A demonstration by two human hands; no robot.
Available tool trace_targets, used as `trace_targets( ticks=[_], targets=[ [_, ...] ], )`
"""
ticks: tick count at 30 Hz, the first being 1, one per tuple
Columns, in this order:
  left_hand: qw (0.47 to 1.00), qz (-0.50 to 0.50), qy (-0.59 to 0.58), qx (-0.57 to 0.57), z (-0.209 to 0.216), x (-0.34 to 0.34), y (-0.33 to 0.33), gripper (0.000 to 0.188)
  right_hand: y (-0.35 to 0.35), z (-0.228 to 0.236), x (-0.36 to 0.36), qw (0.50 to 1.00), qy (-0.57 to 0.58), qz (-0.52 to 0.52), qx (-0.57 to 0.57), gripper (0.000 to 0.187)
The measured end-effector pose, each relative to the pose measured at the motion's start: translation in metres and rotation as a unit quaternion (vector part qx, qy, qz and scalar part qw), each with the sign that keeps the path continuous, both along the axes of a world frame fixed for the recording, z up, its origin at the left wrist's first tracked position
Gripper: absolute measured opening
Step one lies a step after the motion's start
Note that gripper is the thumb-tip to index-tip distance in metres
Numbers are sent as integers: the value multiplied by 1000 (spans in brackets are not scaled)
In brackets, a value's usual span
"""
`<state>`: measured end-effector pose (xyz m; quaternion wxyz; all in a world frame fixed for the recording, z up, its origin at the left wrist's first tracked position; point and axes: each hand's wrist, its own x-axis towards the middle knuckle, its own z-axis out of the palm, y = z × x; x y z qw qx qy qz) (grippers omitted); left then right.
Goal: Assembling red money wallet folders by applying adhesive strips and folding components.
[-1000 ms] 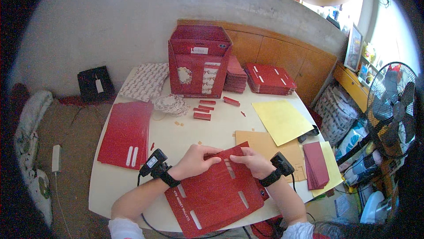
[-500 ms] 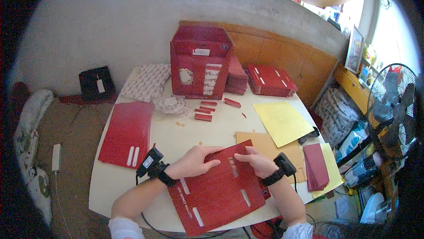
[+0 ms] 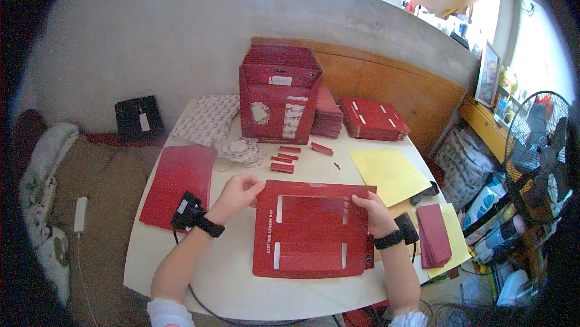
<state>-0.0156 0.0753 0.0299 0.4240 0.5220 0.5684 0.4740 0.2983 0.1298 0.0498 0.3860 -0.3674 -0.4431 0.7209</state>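
Note:
A flat red cardboard sheet (image 3: 311,209) with white slots and white print lies squared in front of me, over the near half of the table. My right hand (image 3: 373,211) grips its right edge, thumb on top; fingers show through a slot there. At the upper left corner, my left hand (image 3: 237,199) has its fingers curled together, the tips at the sheet's edge. A small dark flap (image 3: 369,253) sticks out from under the sheet's lower right side. Both wrists carry black strapped devices.
A tall red display box (image 3: 278,100) stands at the back, beside stacked red cards (image 3: 374,116). Small red strips (image 3: 283,168) lie mid-table. Red sheets (image 3: 178,185) are at left; yellow paper (image 3: 389,173) and dark-red pieces (image 3: 433,236) at right. A fan (image 3: 538,145) stands beyond.
The sheet has turned from a slant to nearly square and moved up and right. My left hand has shifted left from its top to its upper left corner; my right hand moved to the right edge.

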Motion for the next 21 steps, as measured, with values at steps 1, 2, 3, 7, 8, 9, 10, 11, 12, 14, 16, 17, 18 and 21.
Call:
trace_targets(
  ticks=[1, 2, 3, 7, 8, 9, 10, 11, 12, 14, 16, 17, 18, 21],
  targets=[
    [1000, 1, 0, 0, 3, 2, -1, 23, 4, -5, 4, 1000, 10, 12, 3, 14],
    [1000, 2, -13, -3, 7, 4, -3, 21, 6, -7, 5, 999, 20, 25, 5, 14],
    [1000, 3, -26, -6, 12, 5, -5, 20, 5, -6, 4, 999, 19, 25, 5, 14],
    [994, -23, -85, -61, 18, 3, -8, 19, 1, 0, 0, 1000, 19, -17, -3, 14],
    [989, -41, -117, -76, 18, 3, -8, 18, 1, 0, -1, 1000, 10, -28, -9, 14],
    [983, -59, -148, -92, 17, 3, -8, 17, 1, 1, 0, 1000, 10, -27, -9, 14],
    [983, -58, -148, -92, 17, 2, -8, 17, 1, 2, 1, 1000, 20, -13, -11, 14],
    [978, -62, -168, -105, 18, 1, -8, 17, 1, 3, 3, 999, 30, 1, -13, 14],
    [973, -67, -187, -120, 17, 1, -7, 18, 1, 4, 4, 999, 30, 1, -14, 14],
    [964, -88, -228, -109, 19, 3, -8, 19, 0, 6, 5, 999, 33, 22, -15, 14],
    [953, -108, -267, -97, 21, 3, -9, 21, -1, 7, 6, 999, 45, 22, -13, 14],
    [936, -144, -308, -89, 20, 2, -9, 23, -1, 8, 7, 998, 57, 22, -12, 14],
    [917, -180, -348, -80, 19, 1, -9, 26, -1, 8, 7, 998, 58, 23, -12, 14],
    [892, -252, -371, -61, 14, 3, -7, 32, 1, 9, 8, 998, 62, 8, -26, 16]
  ],
)
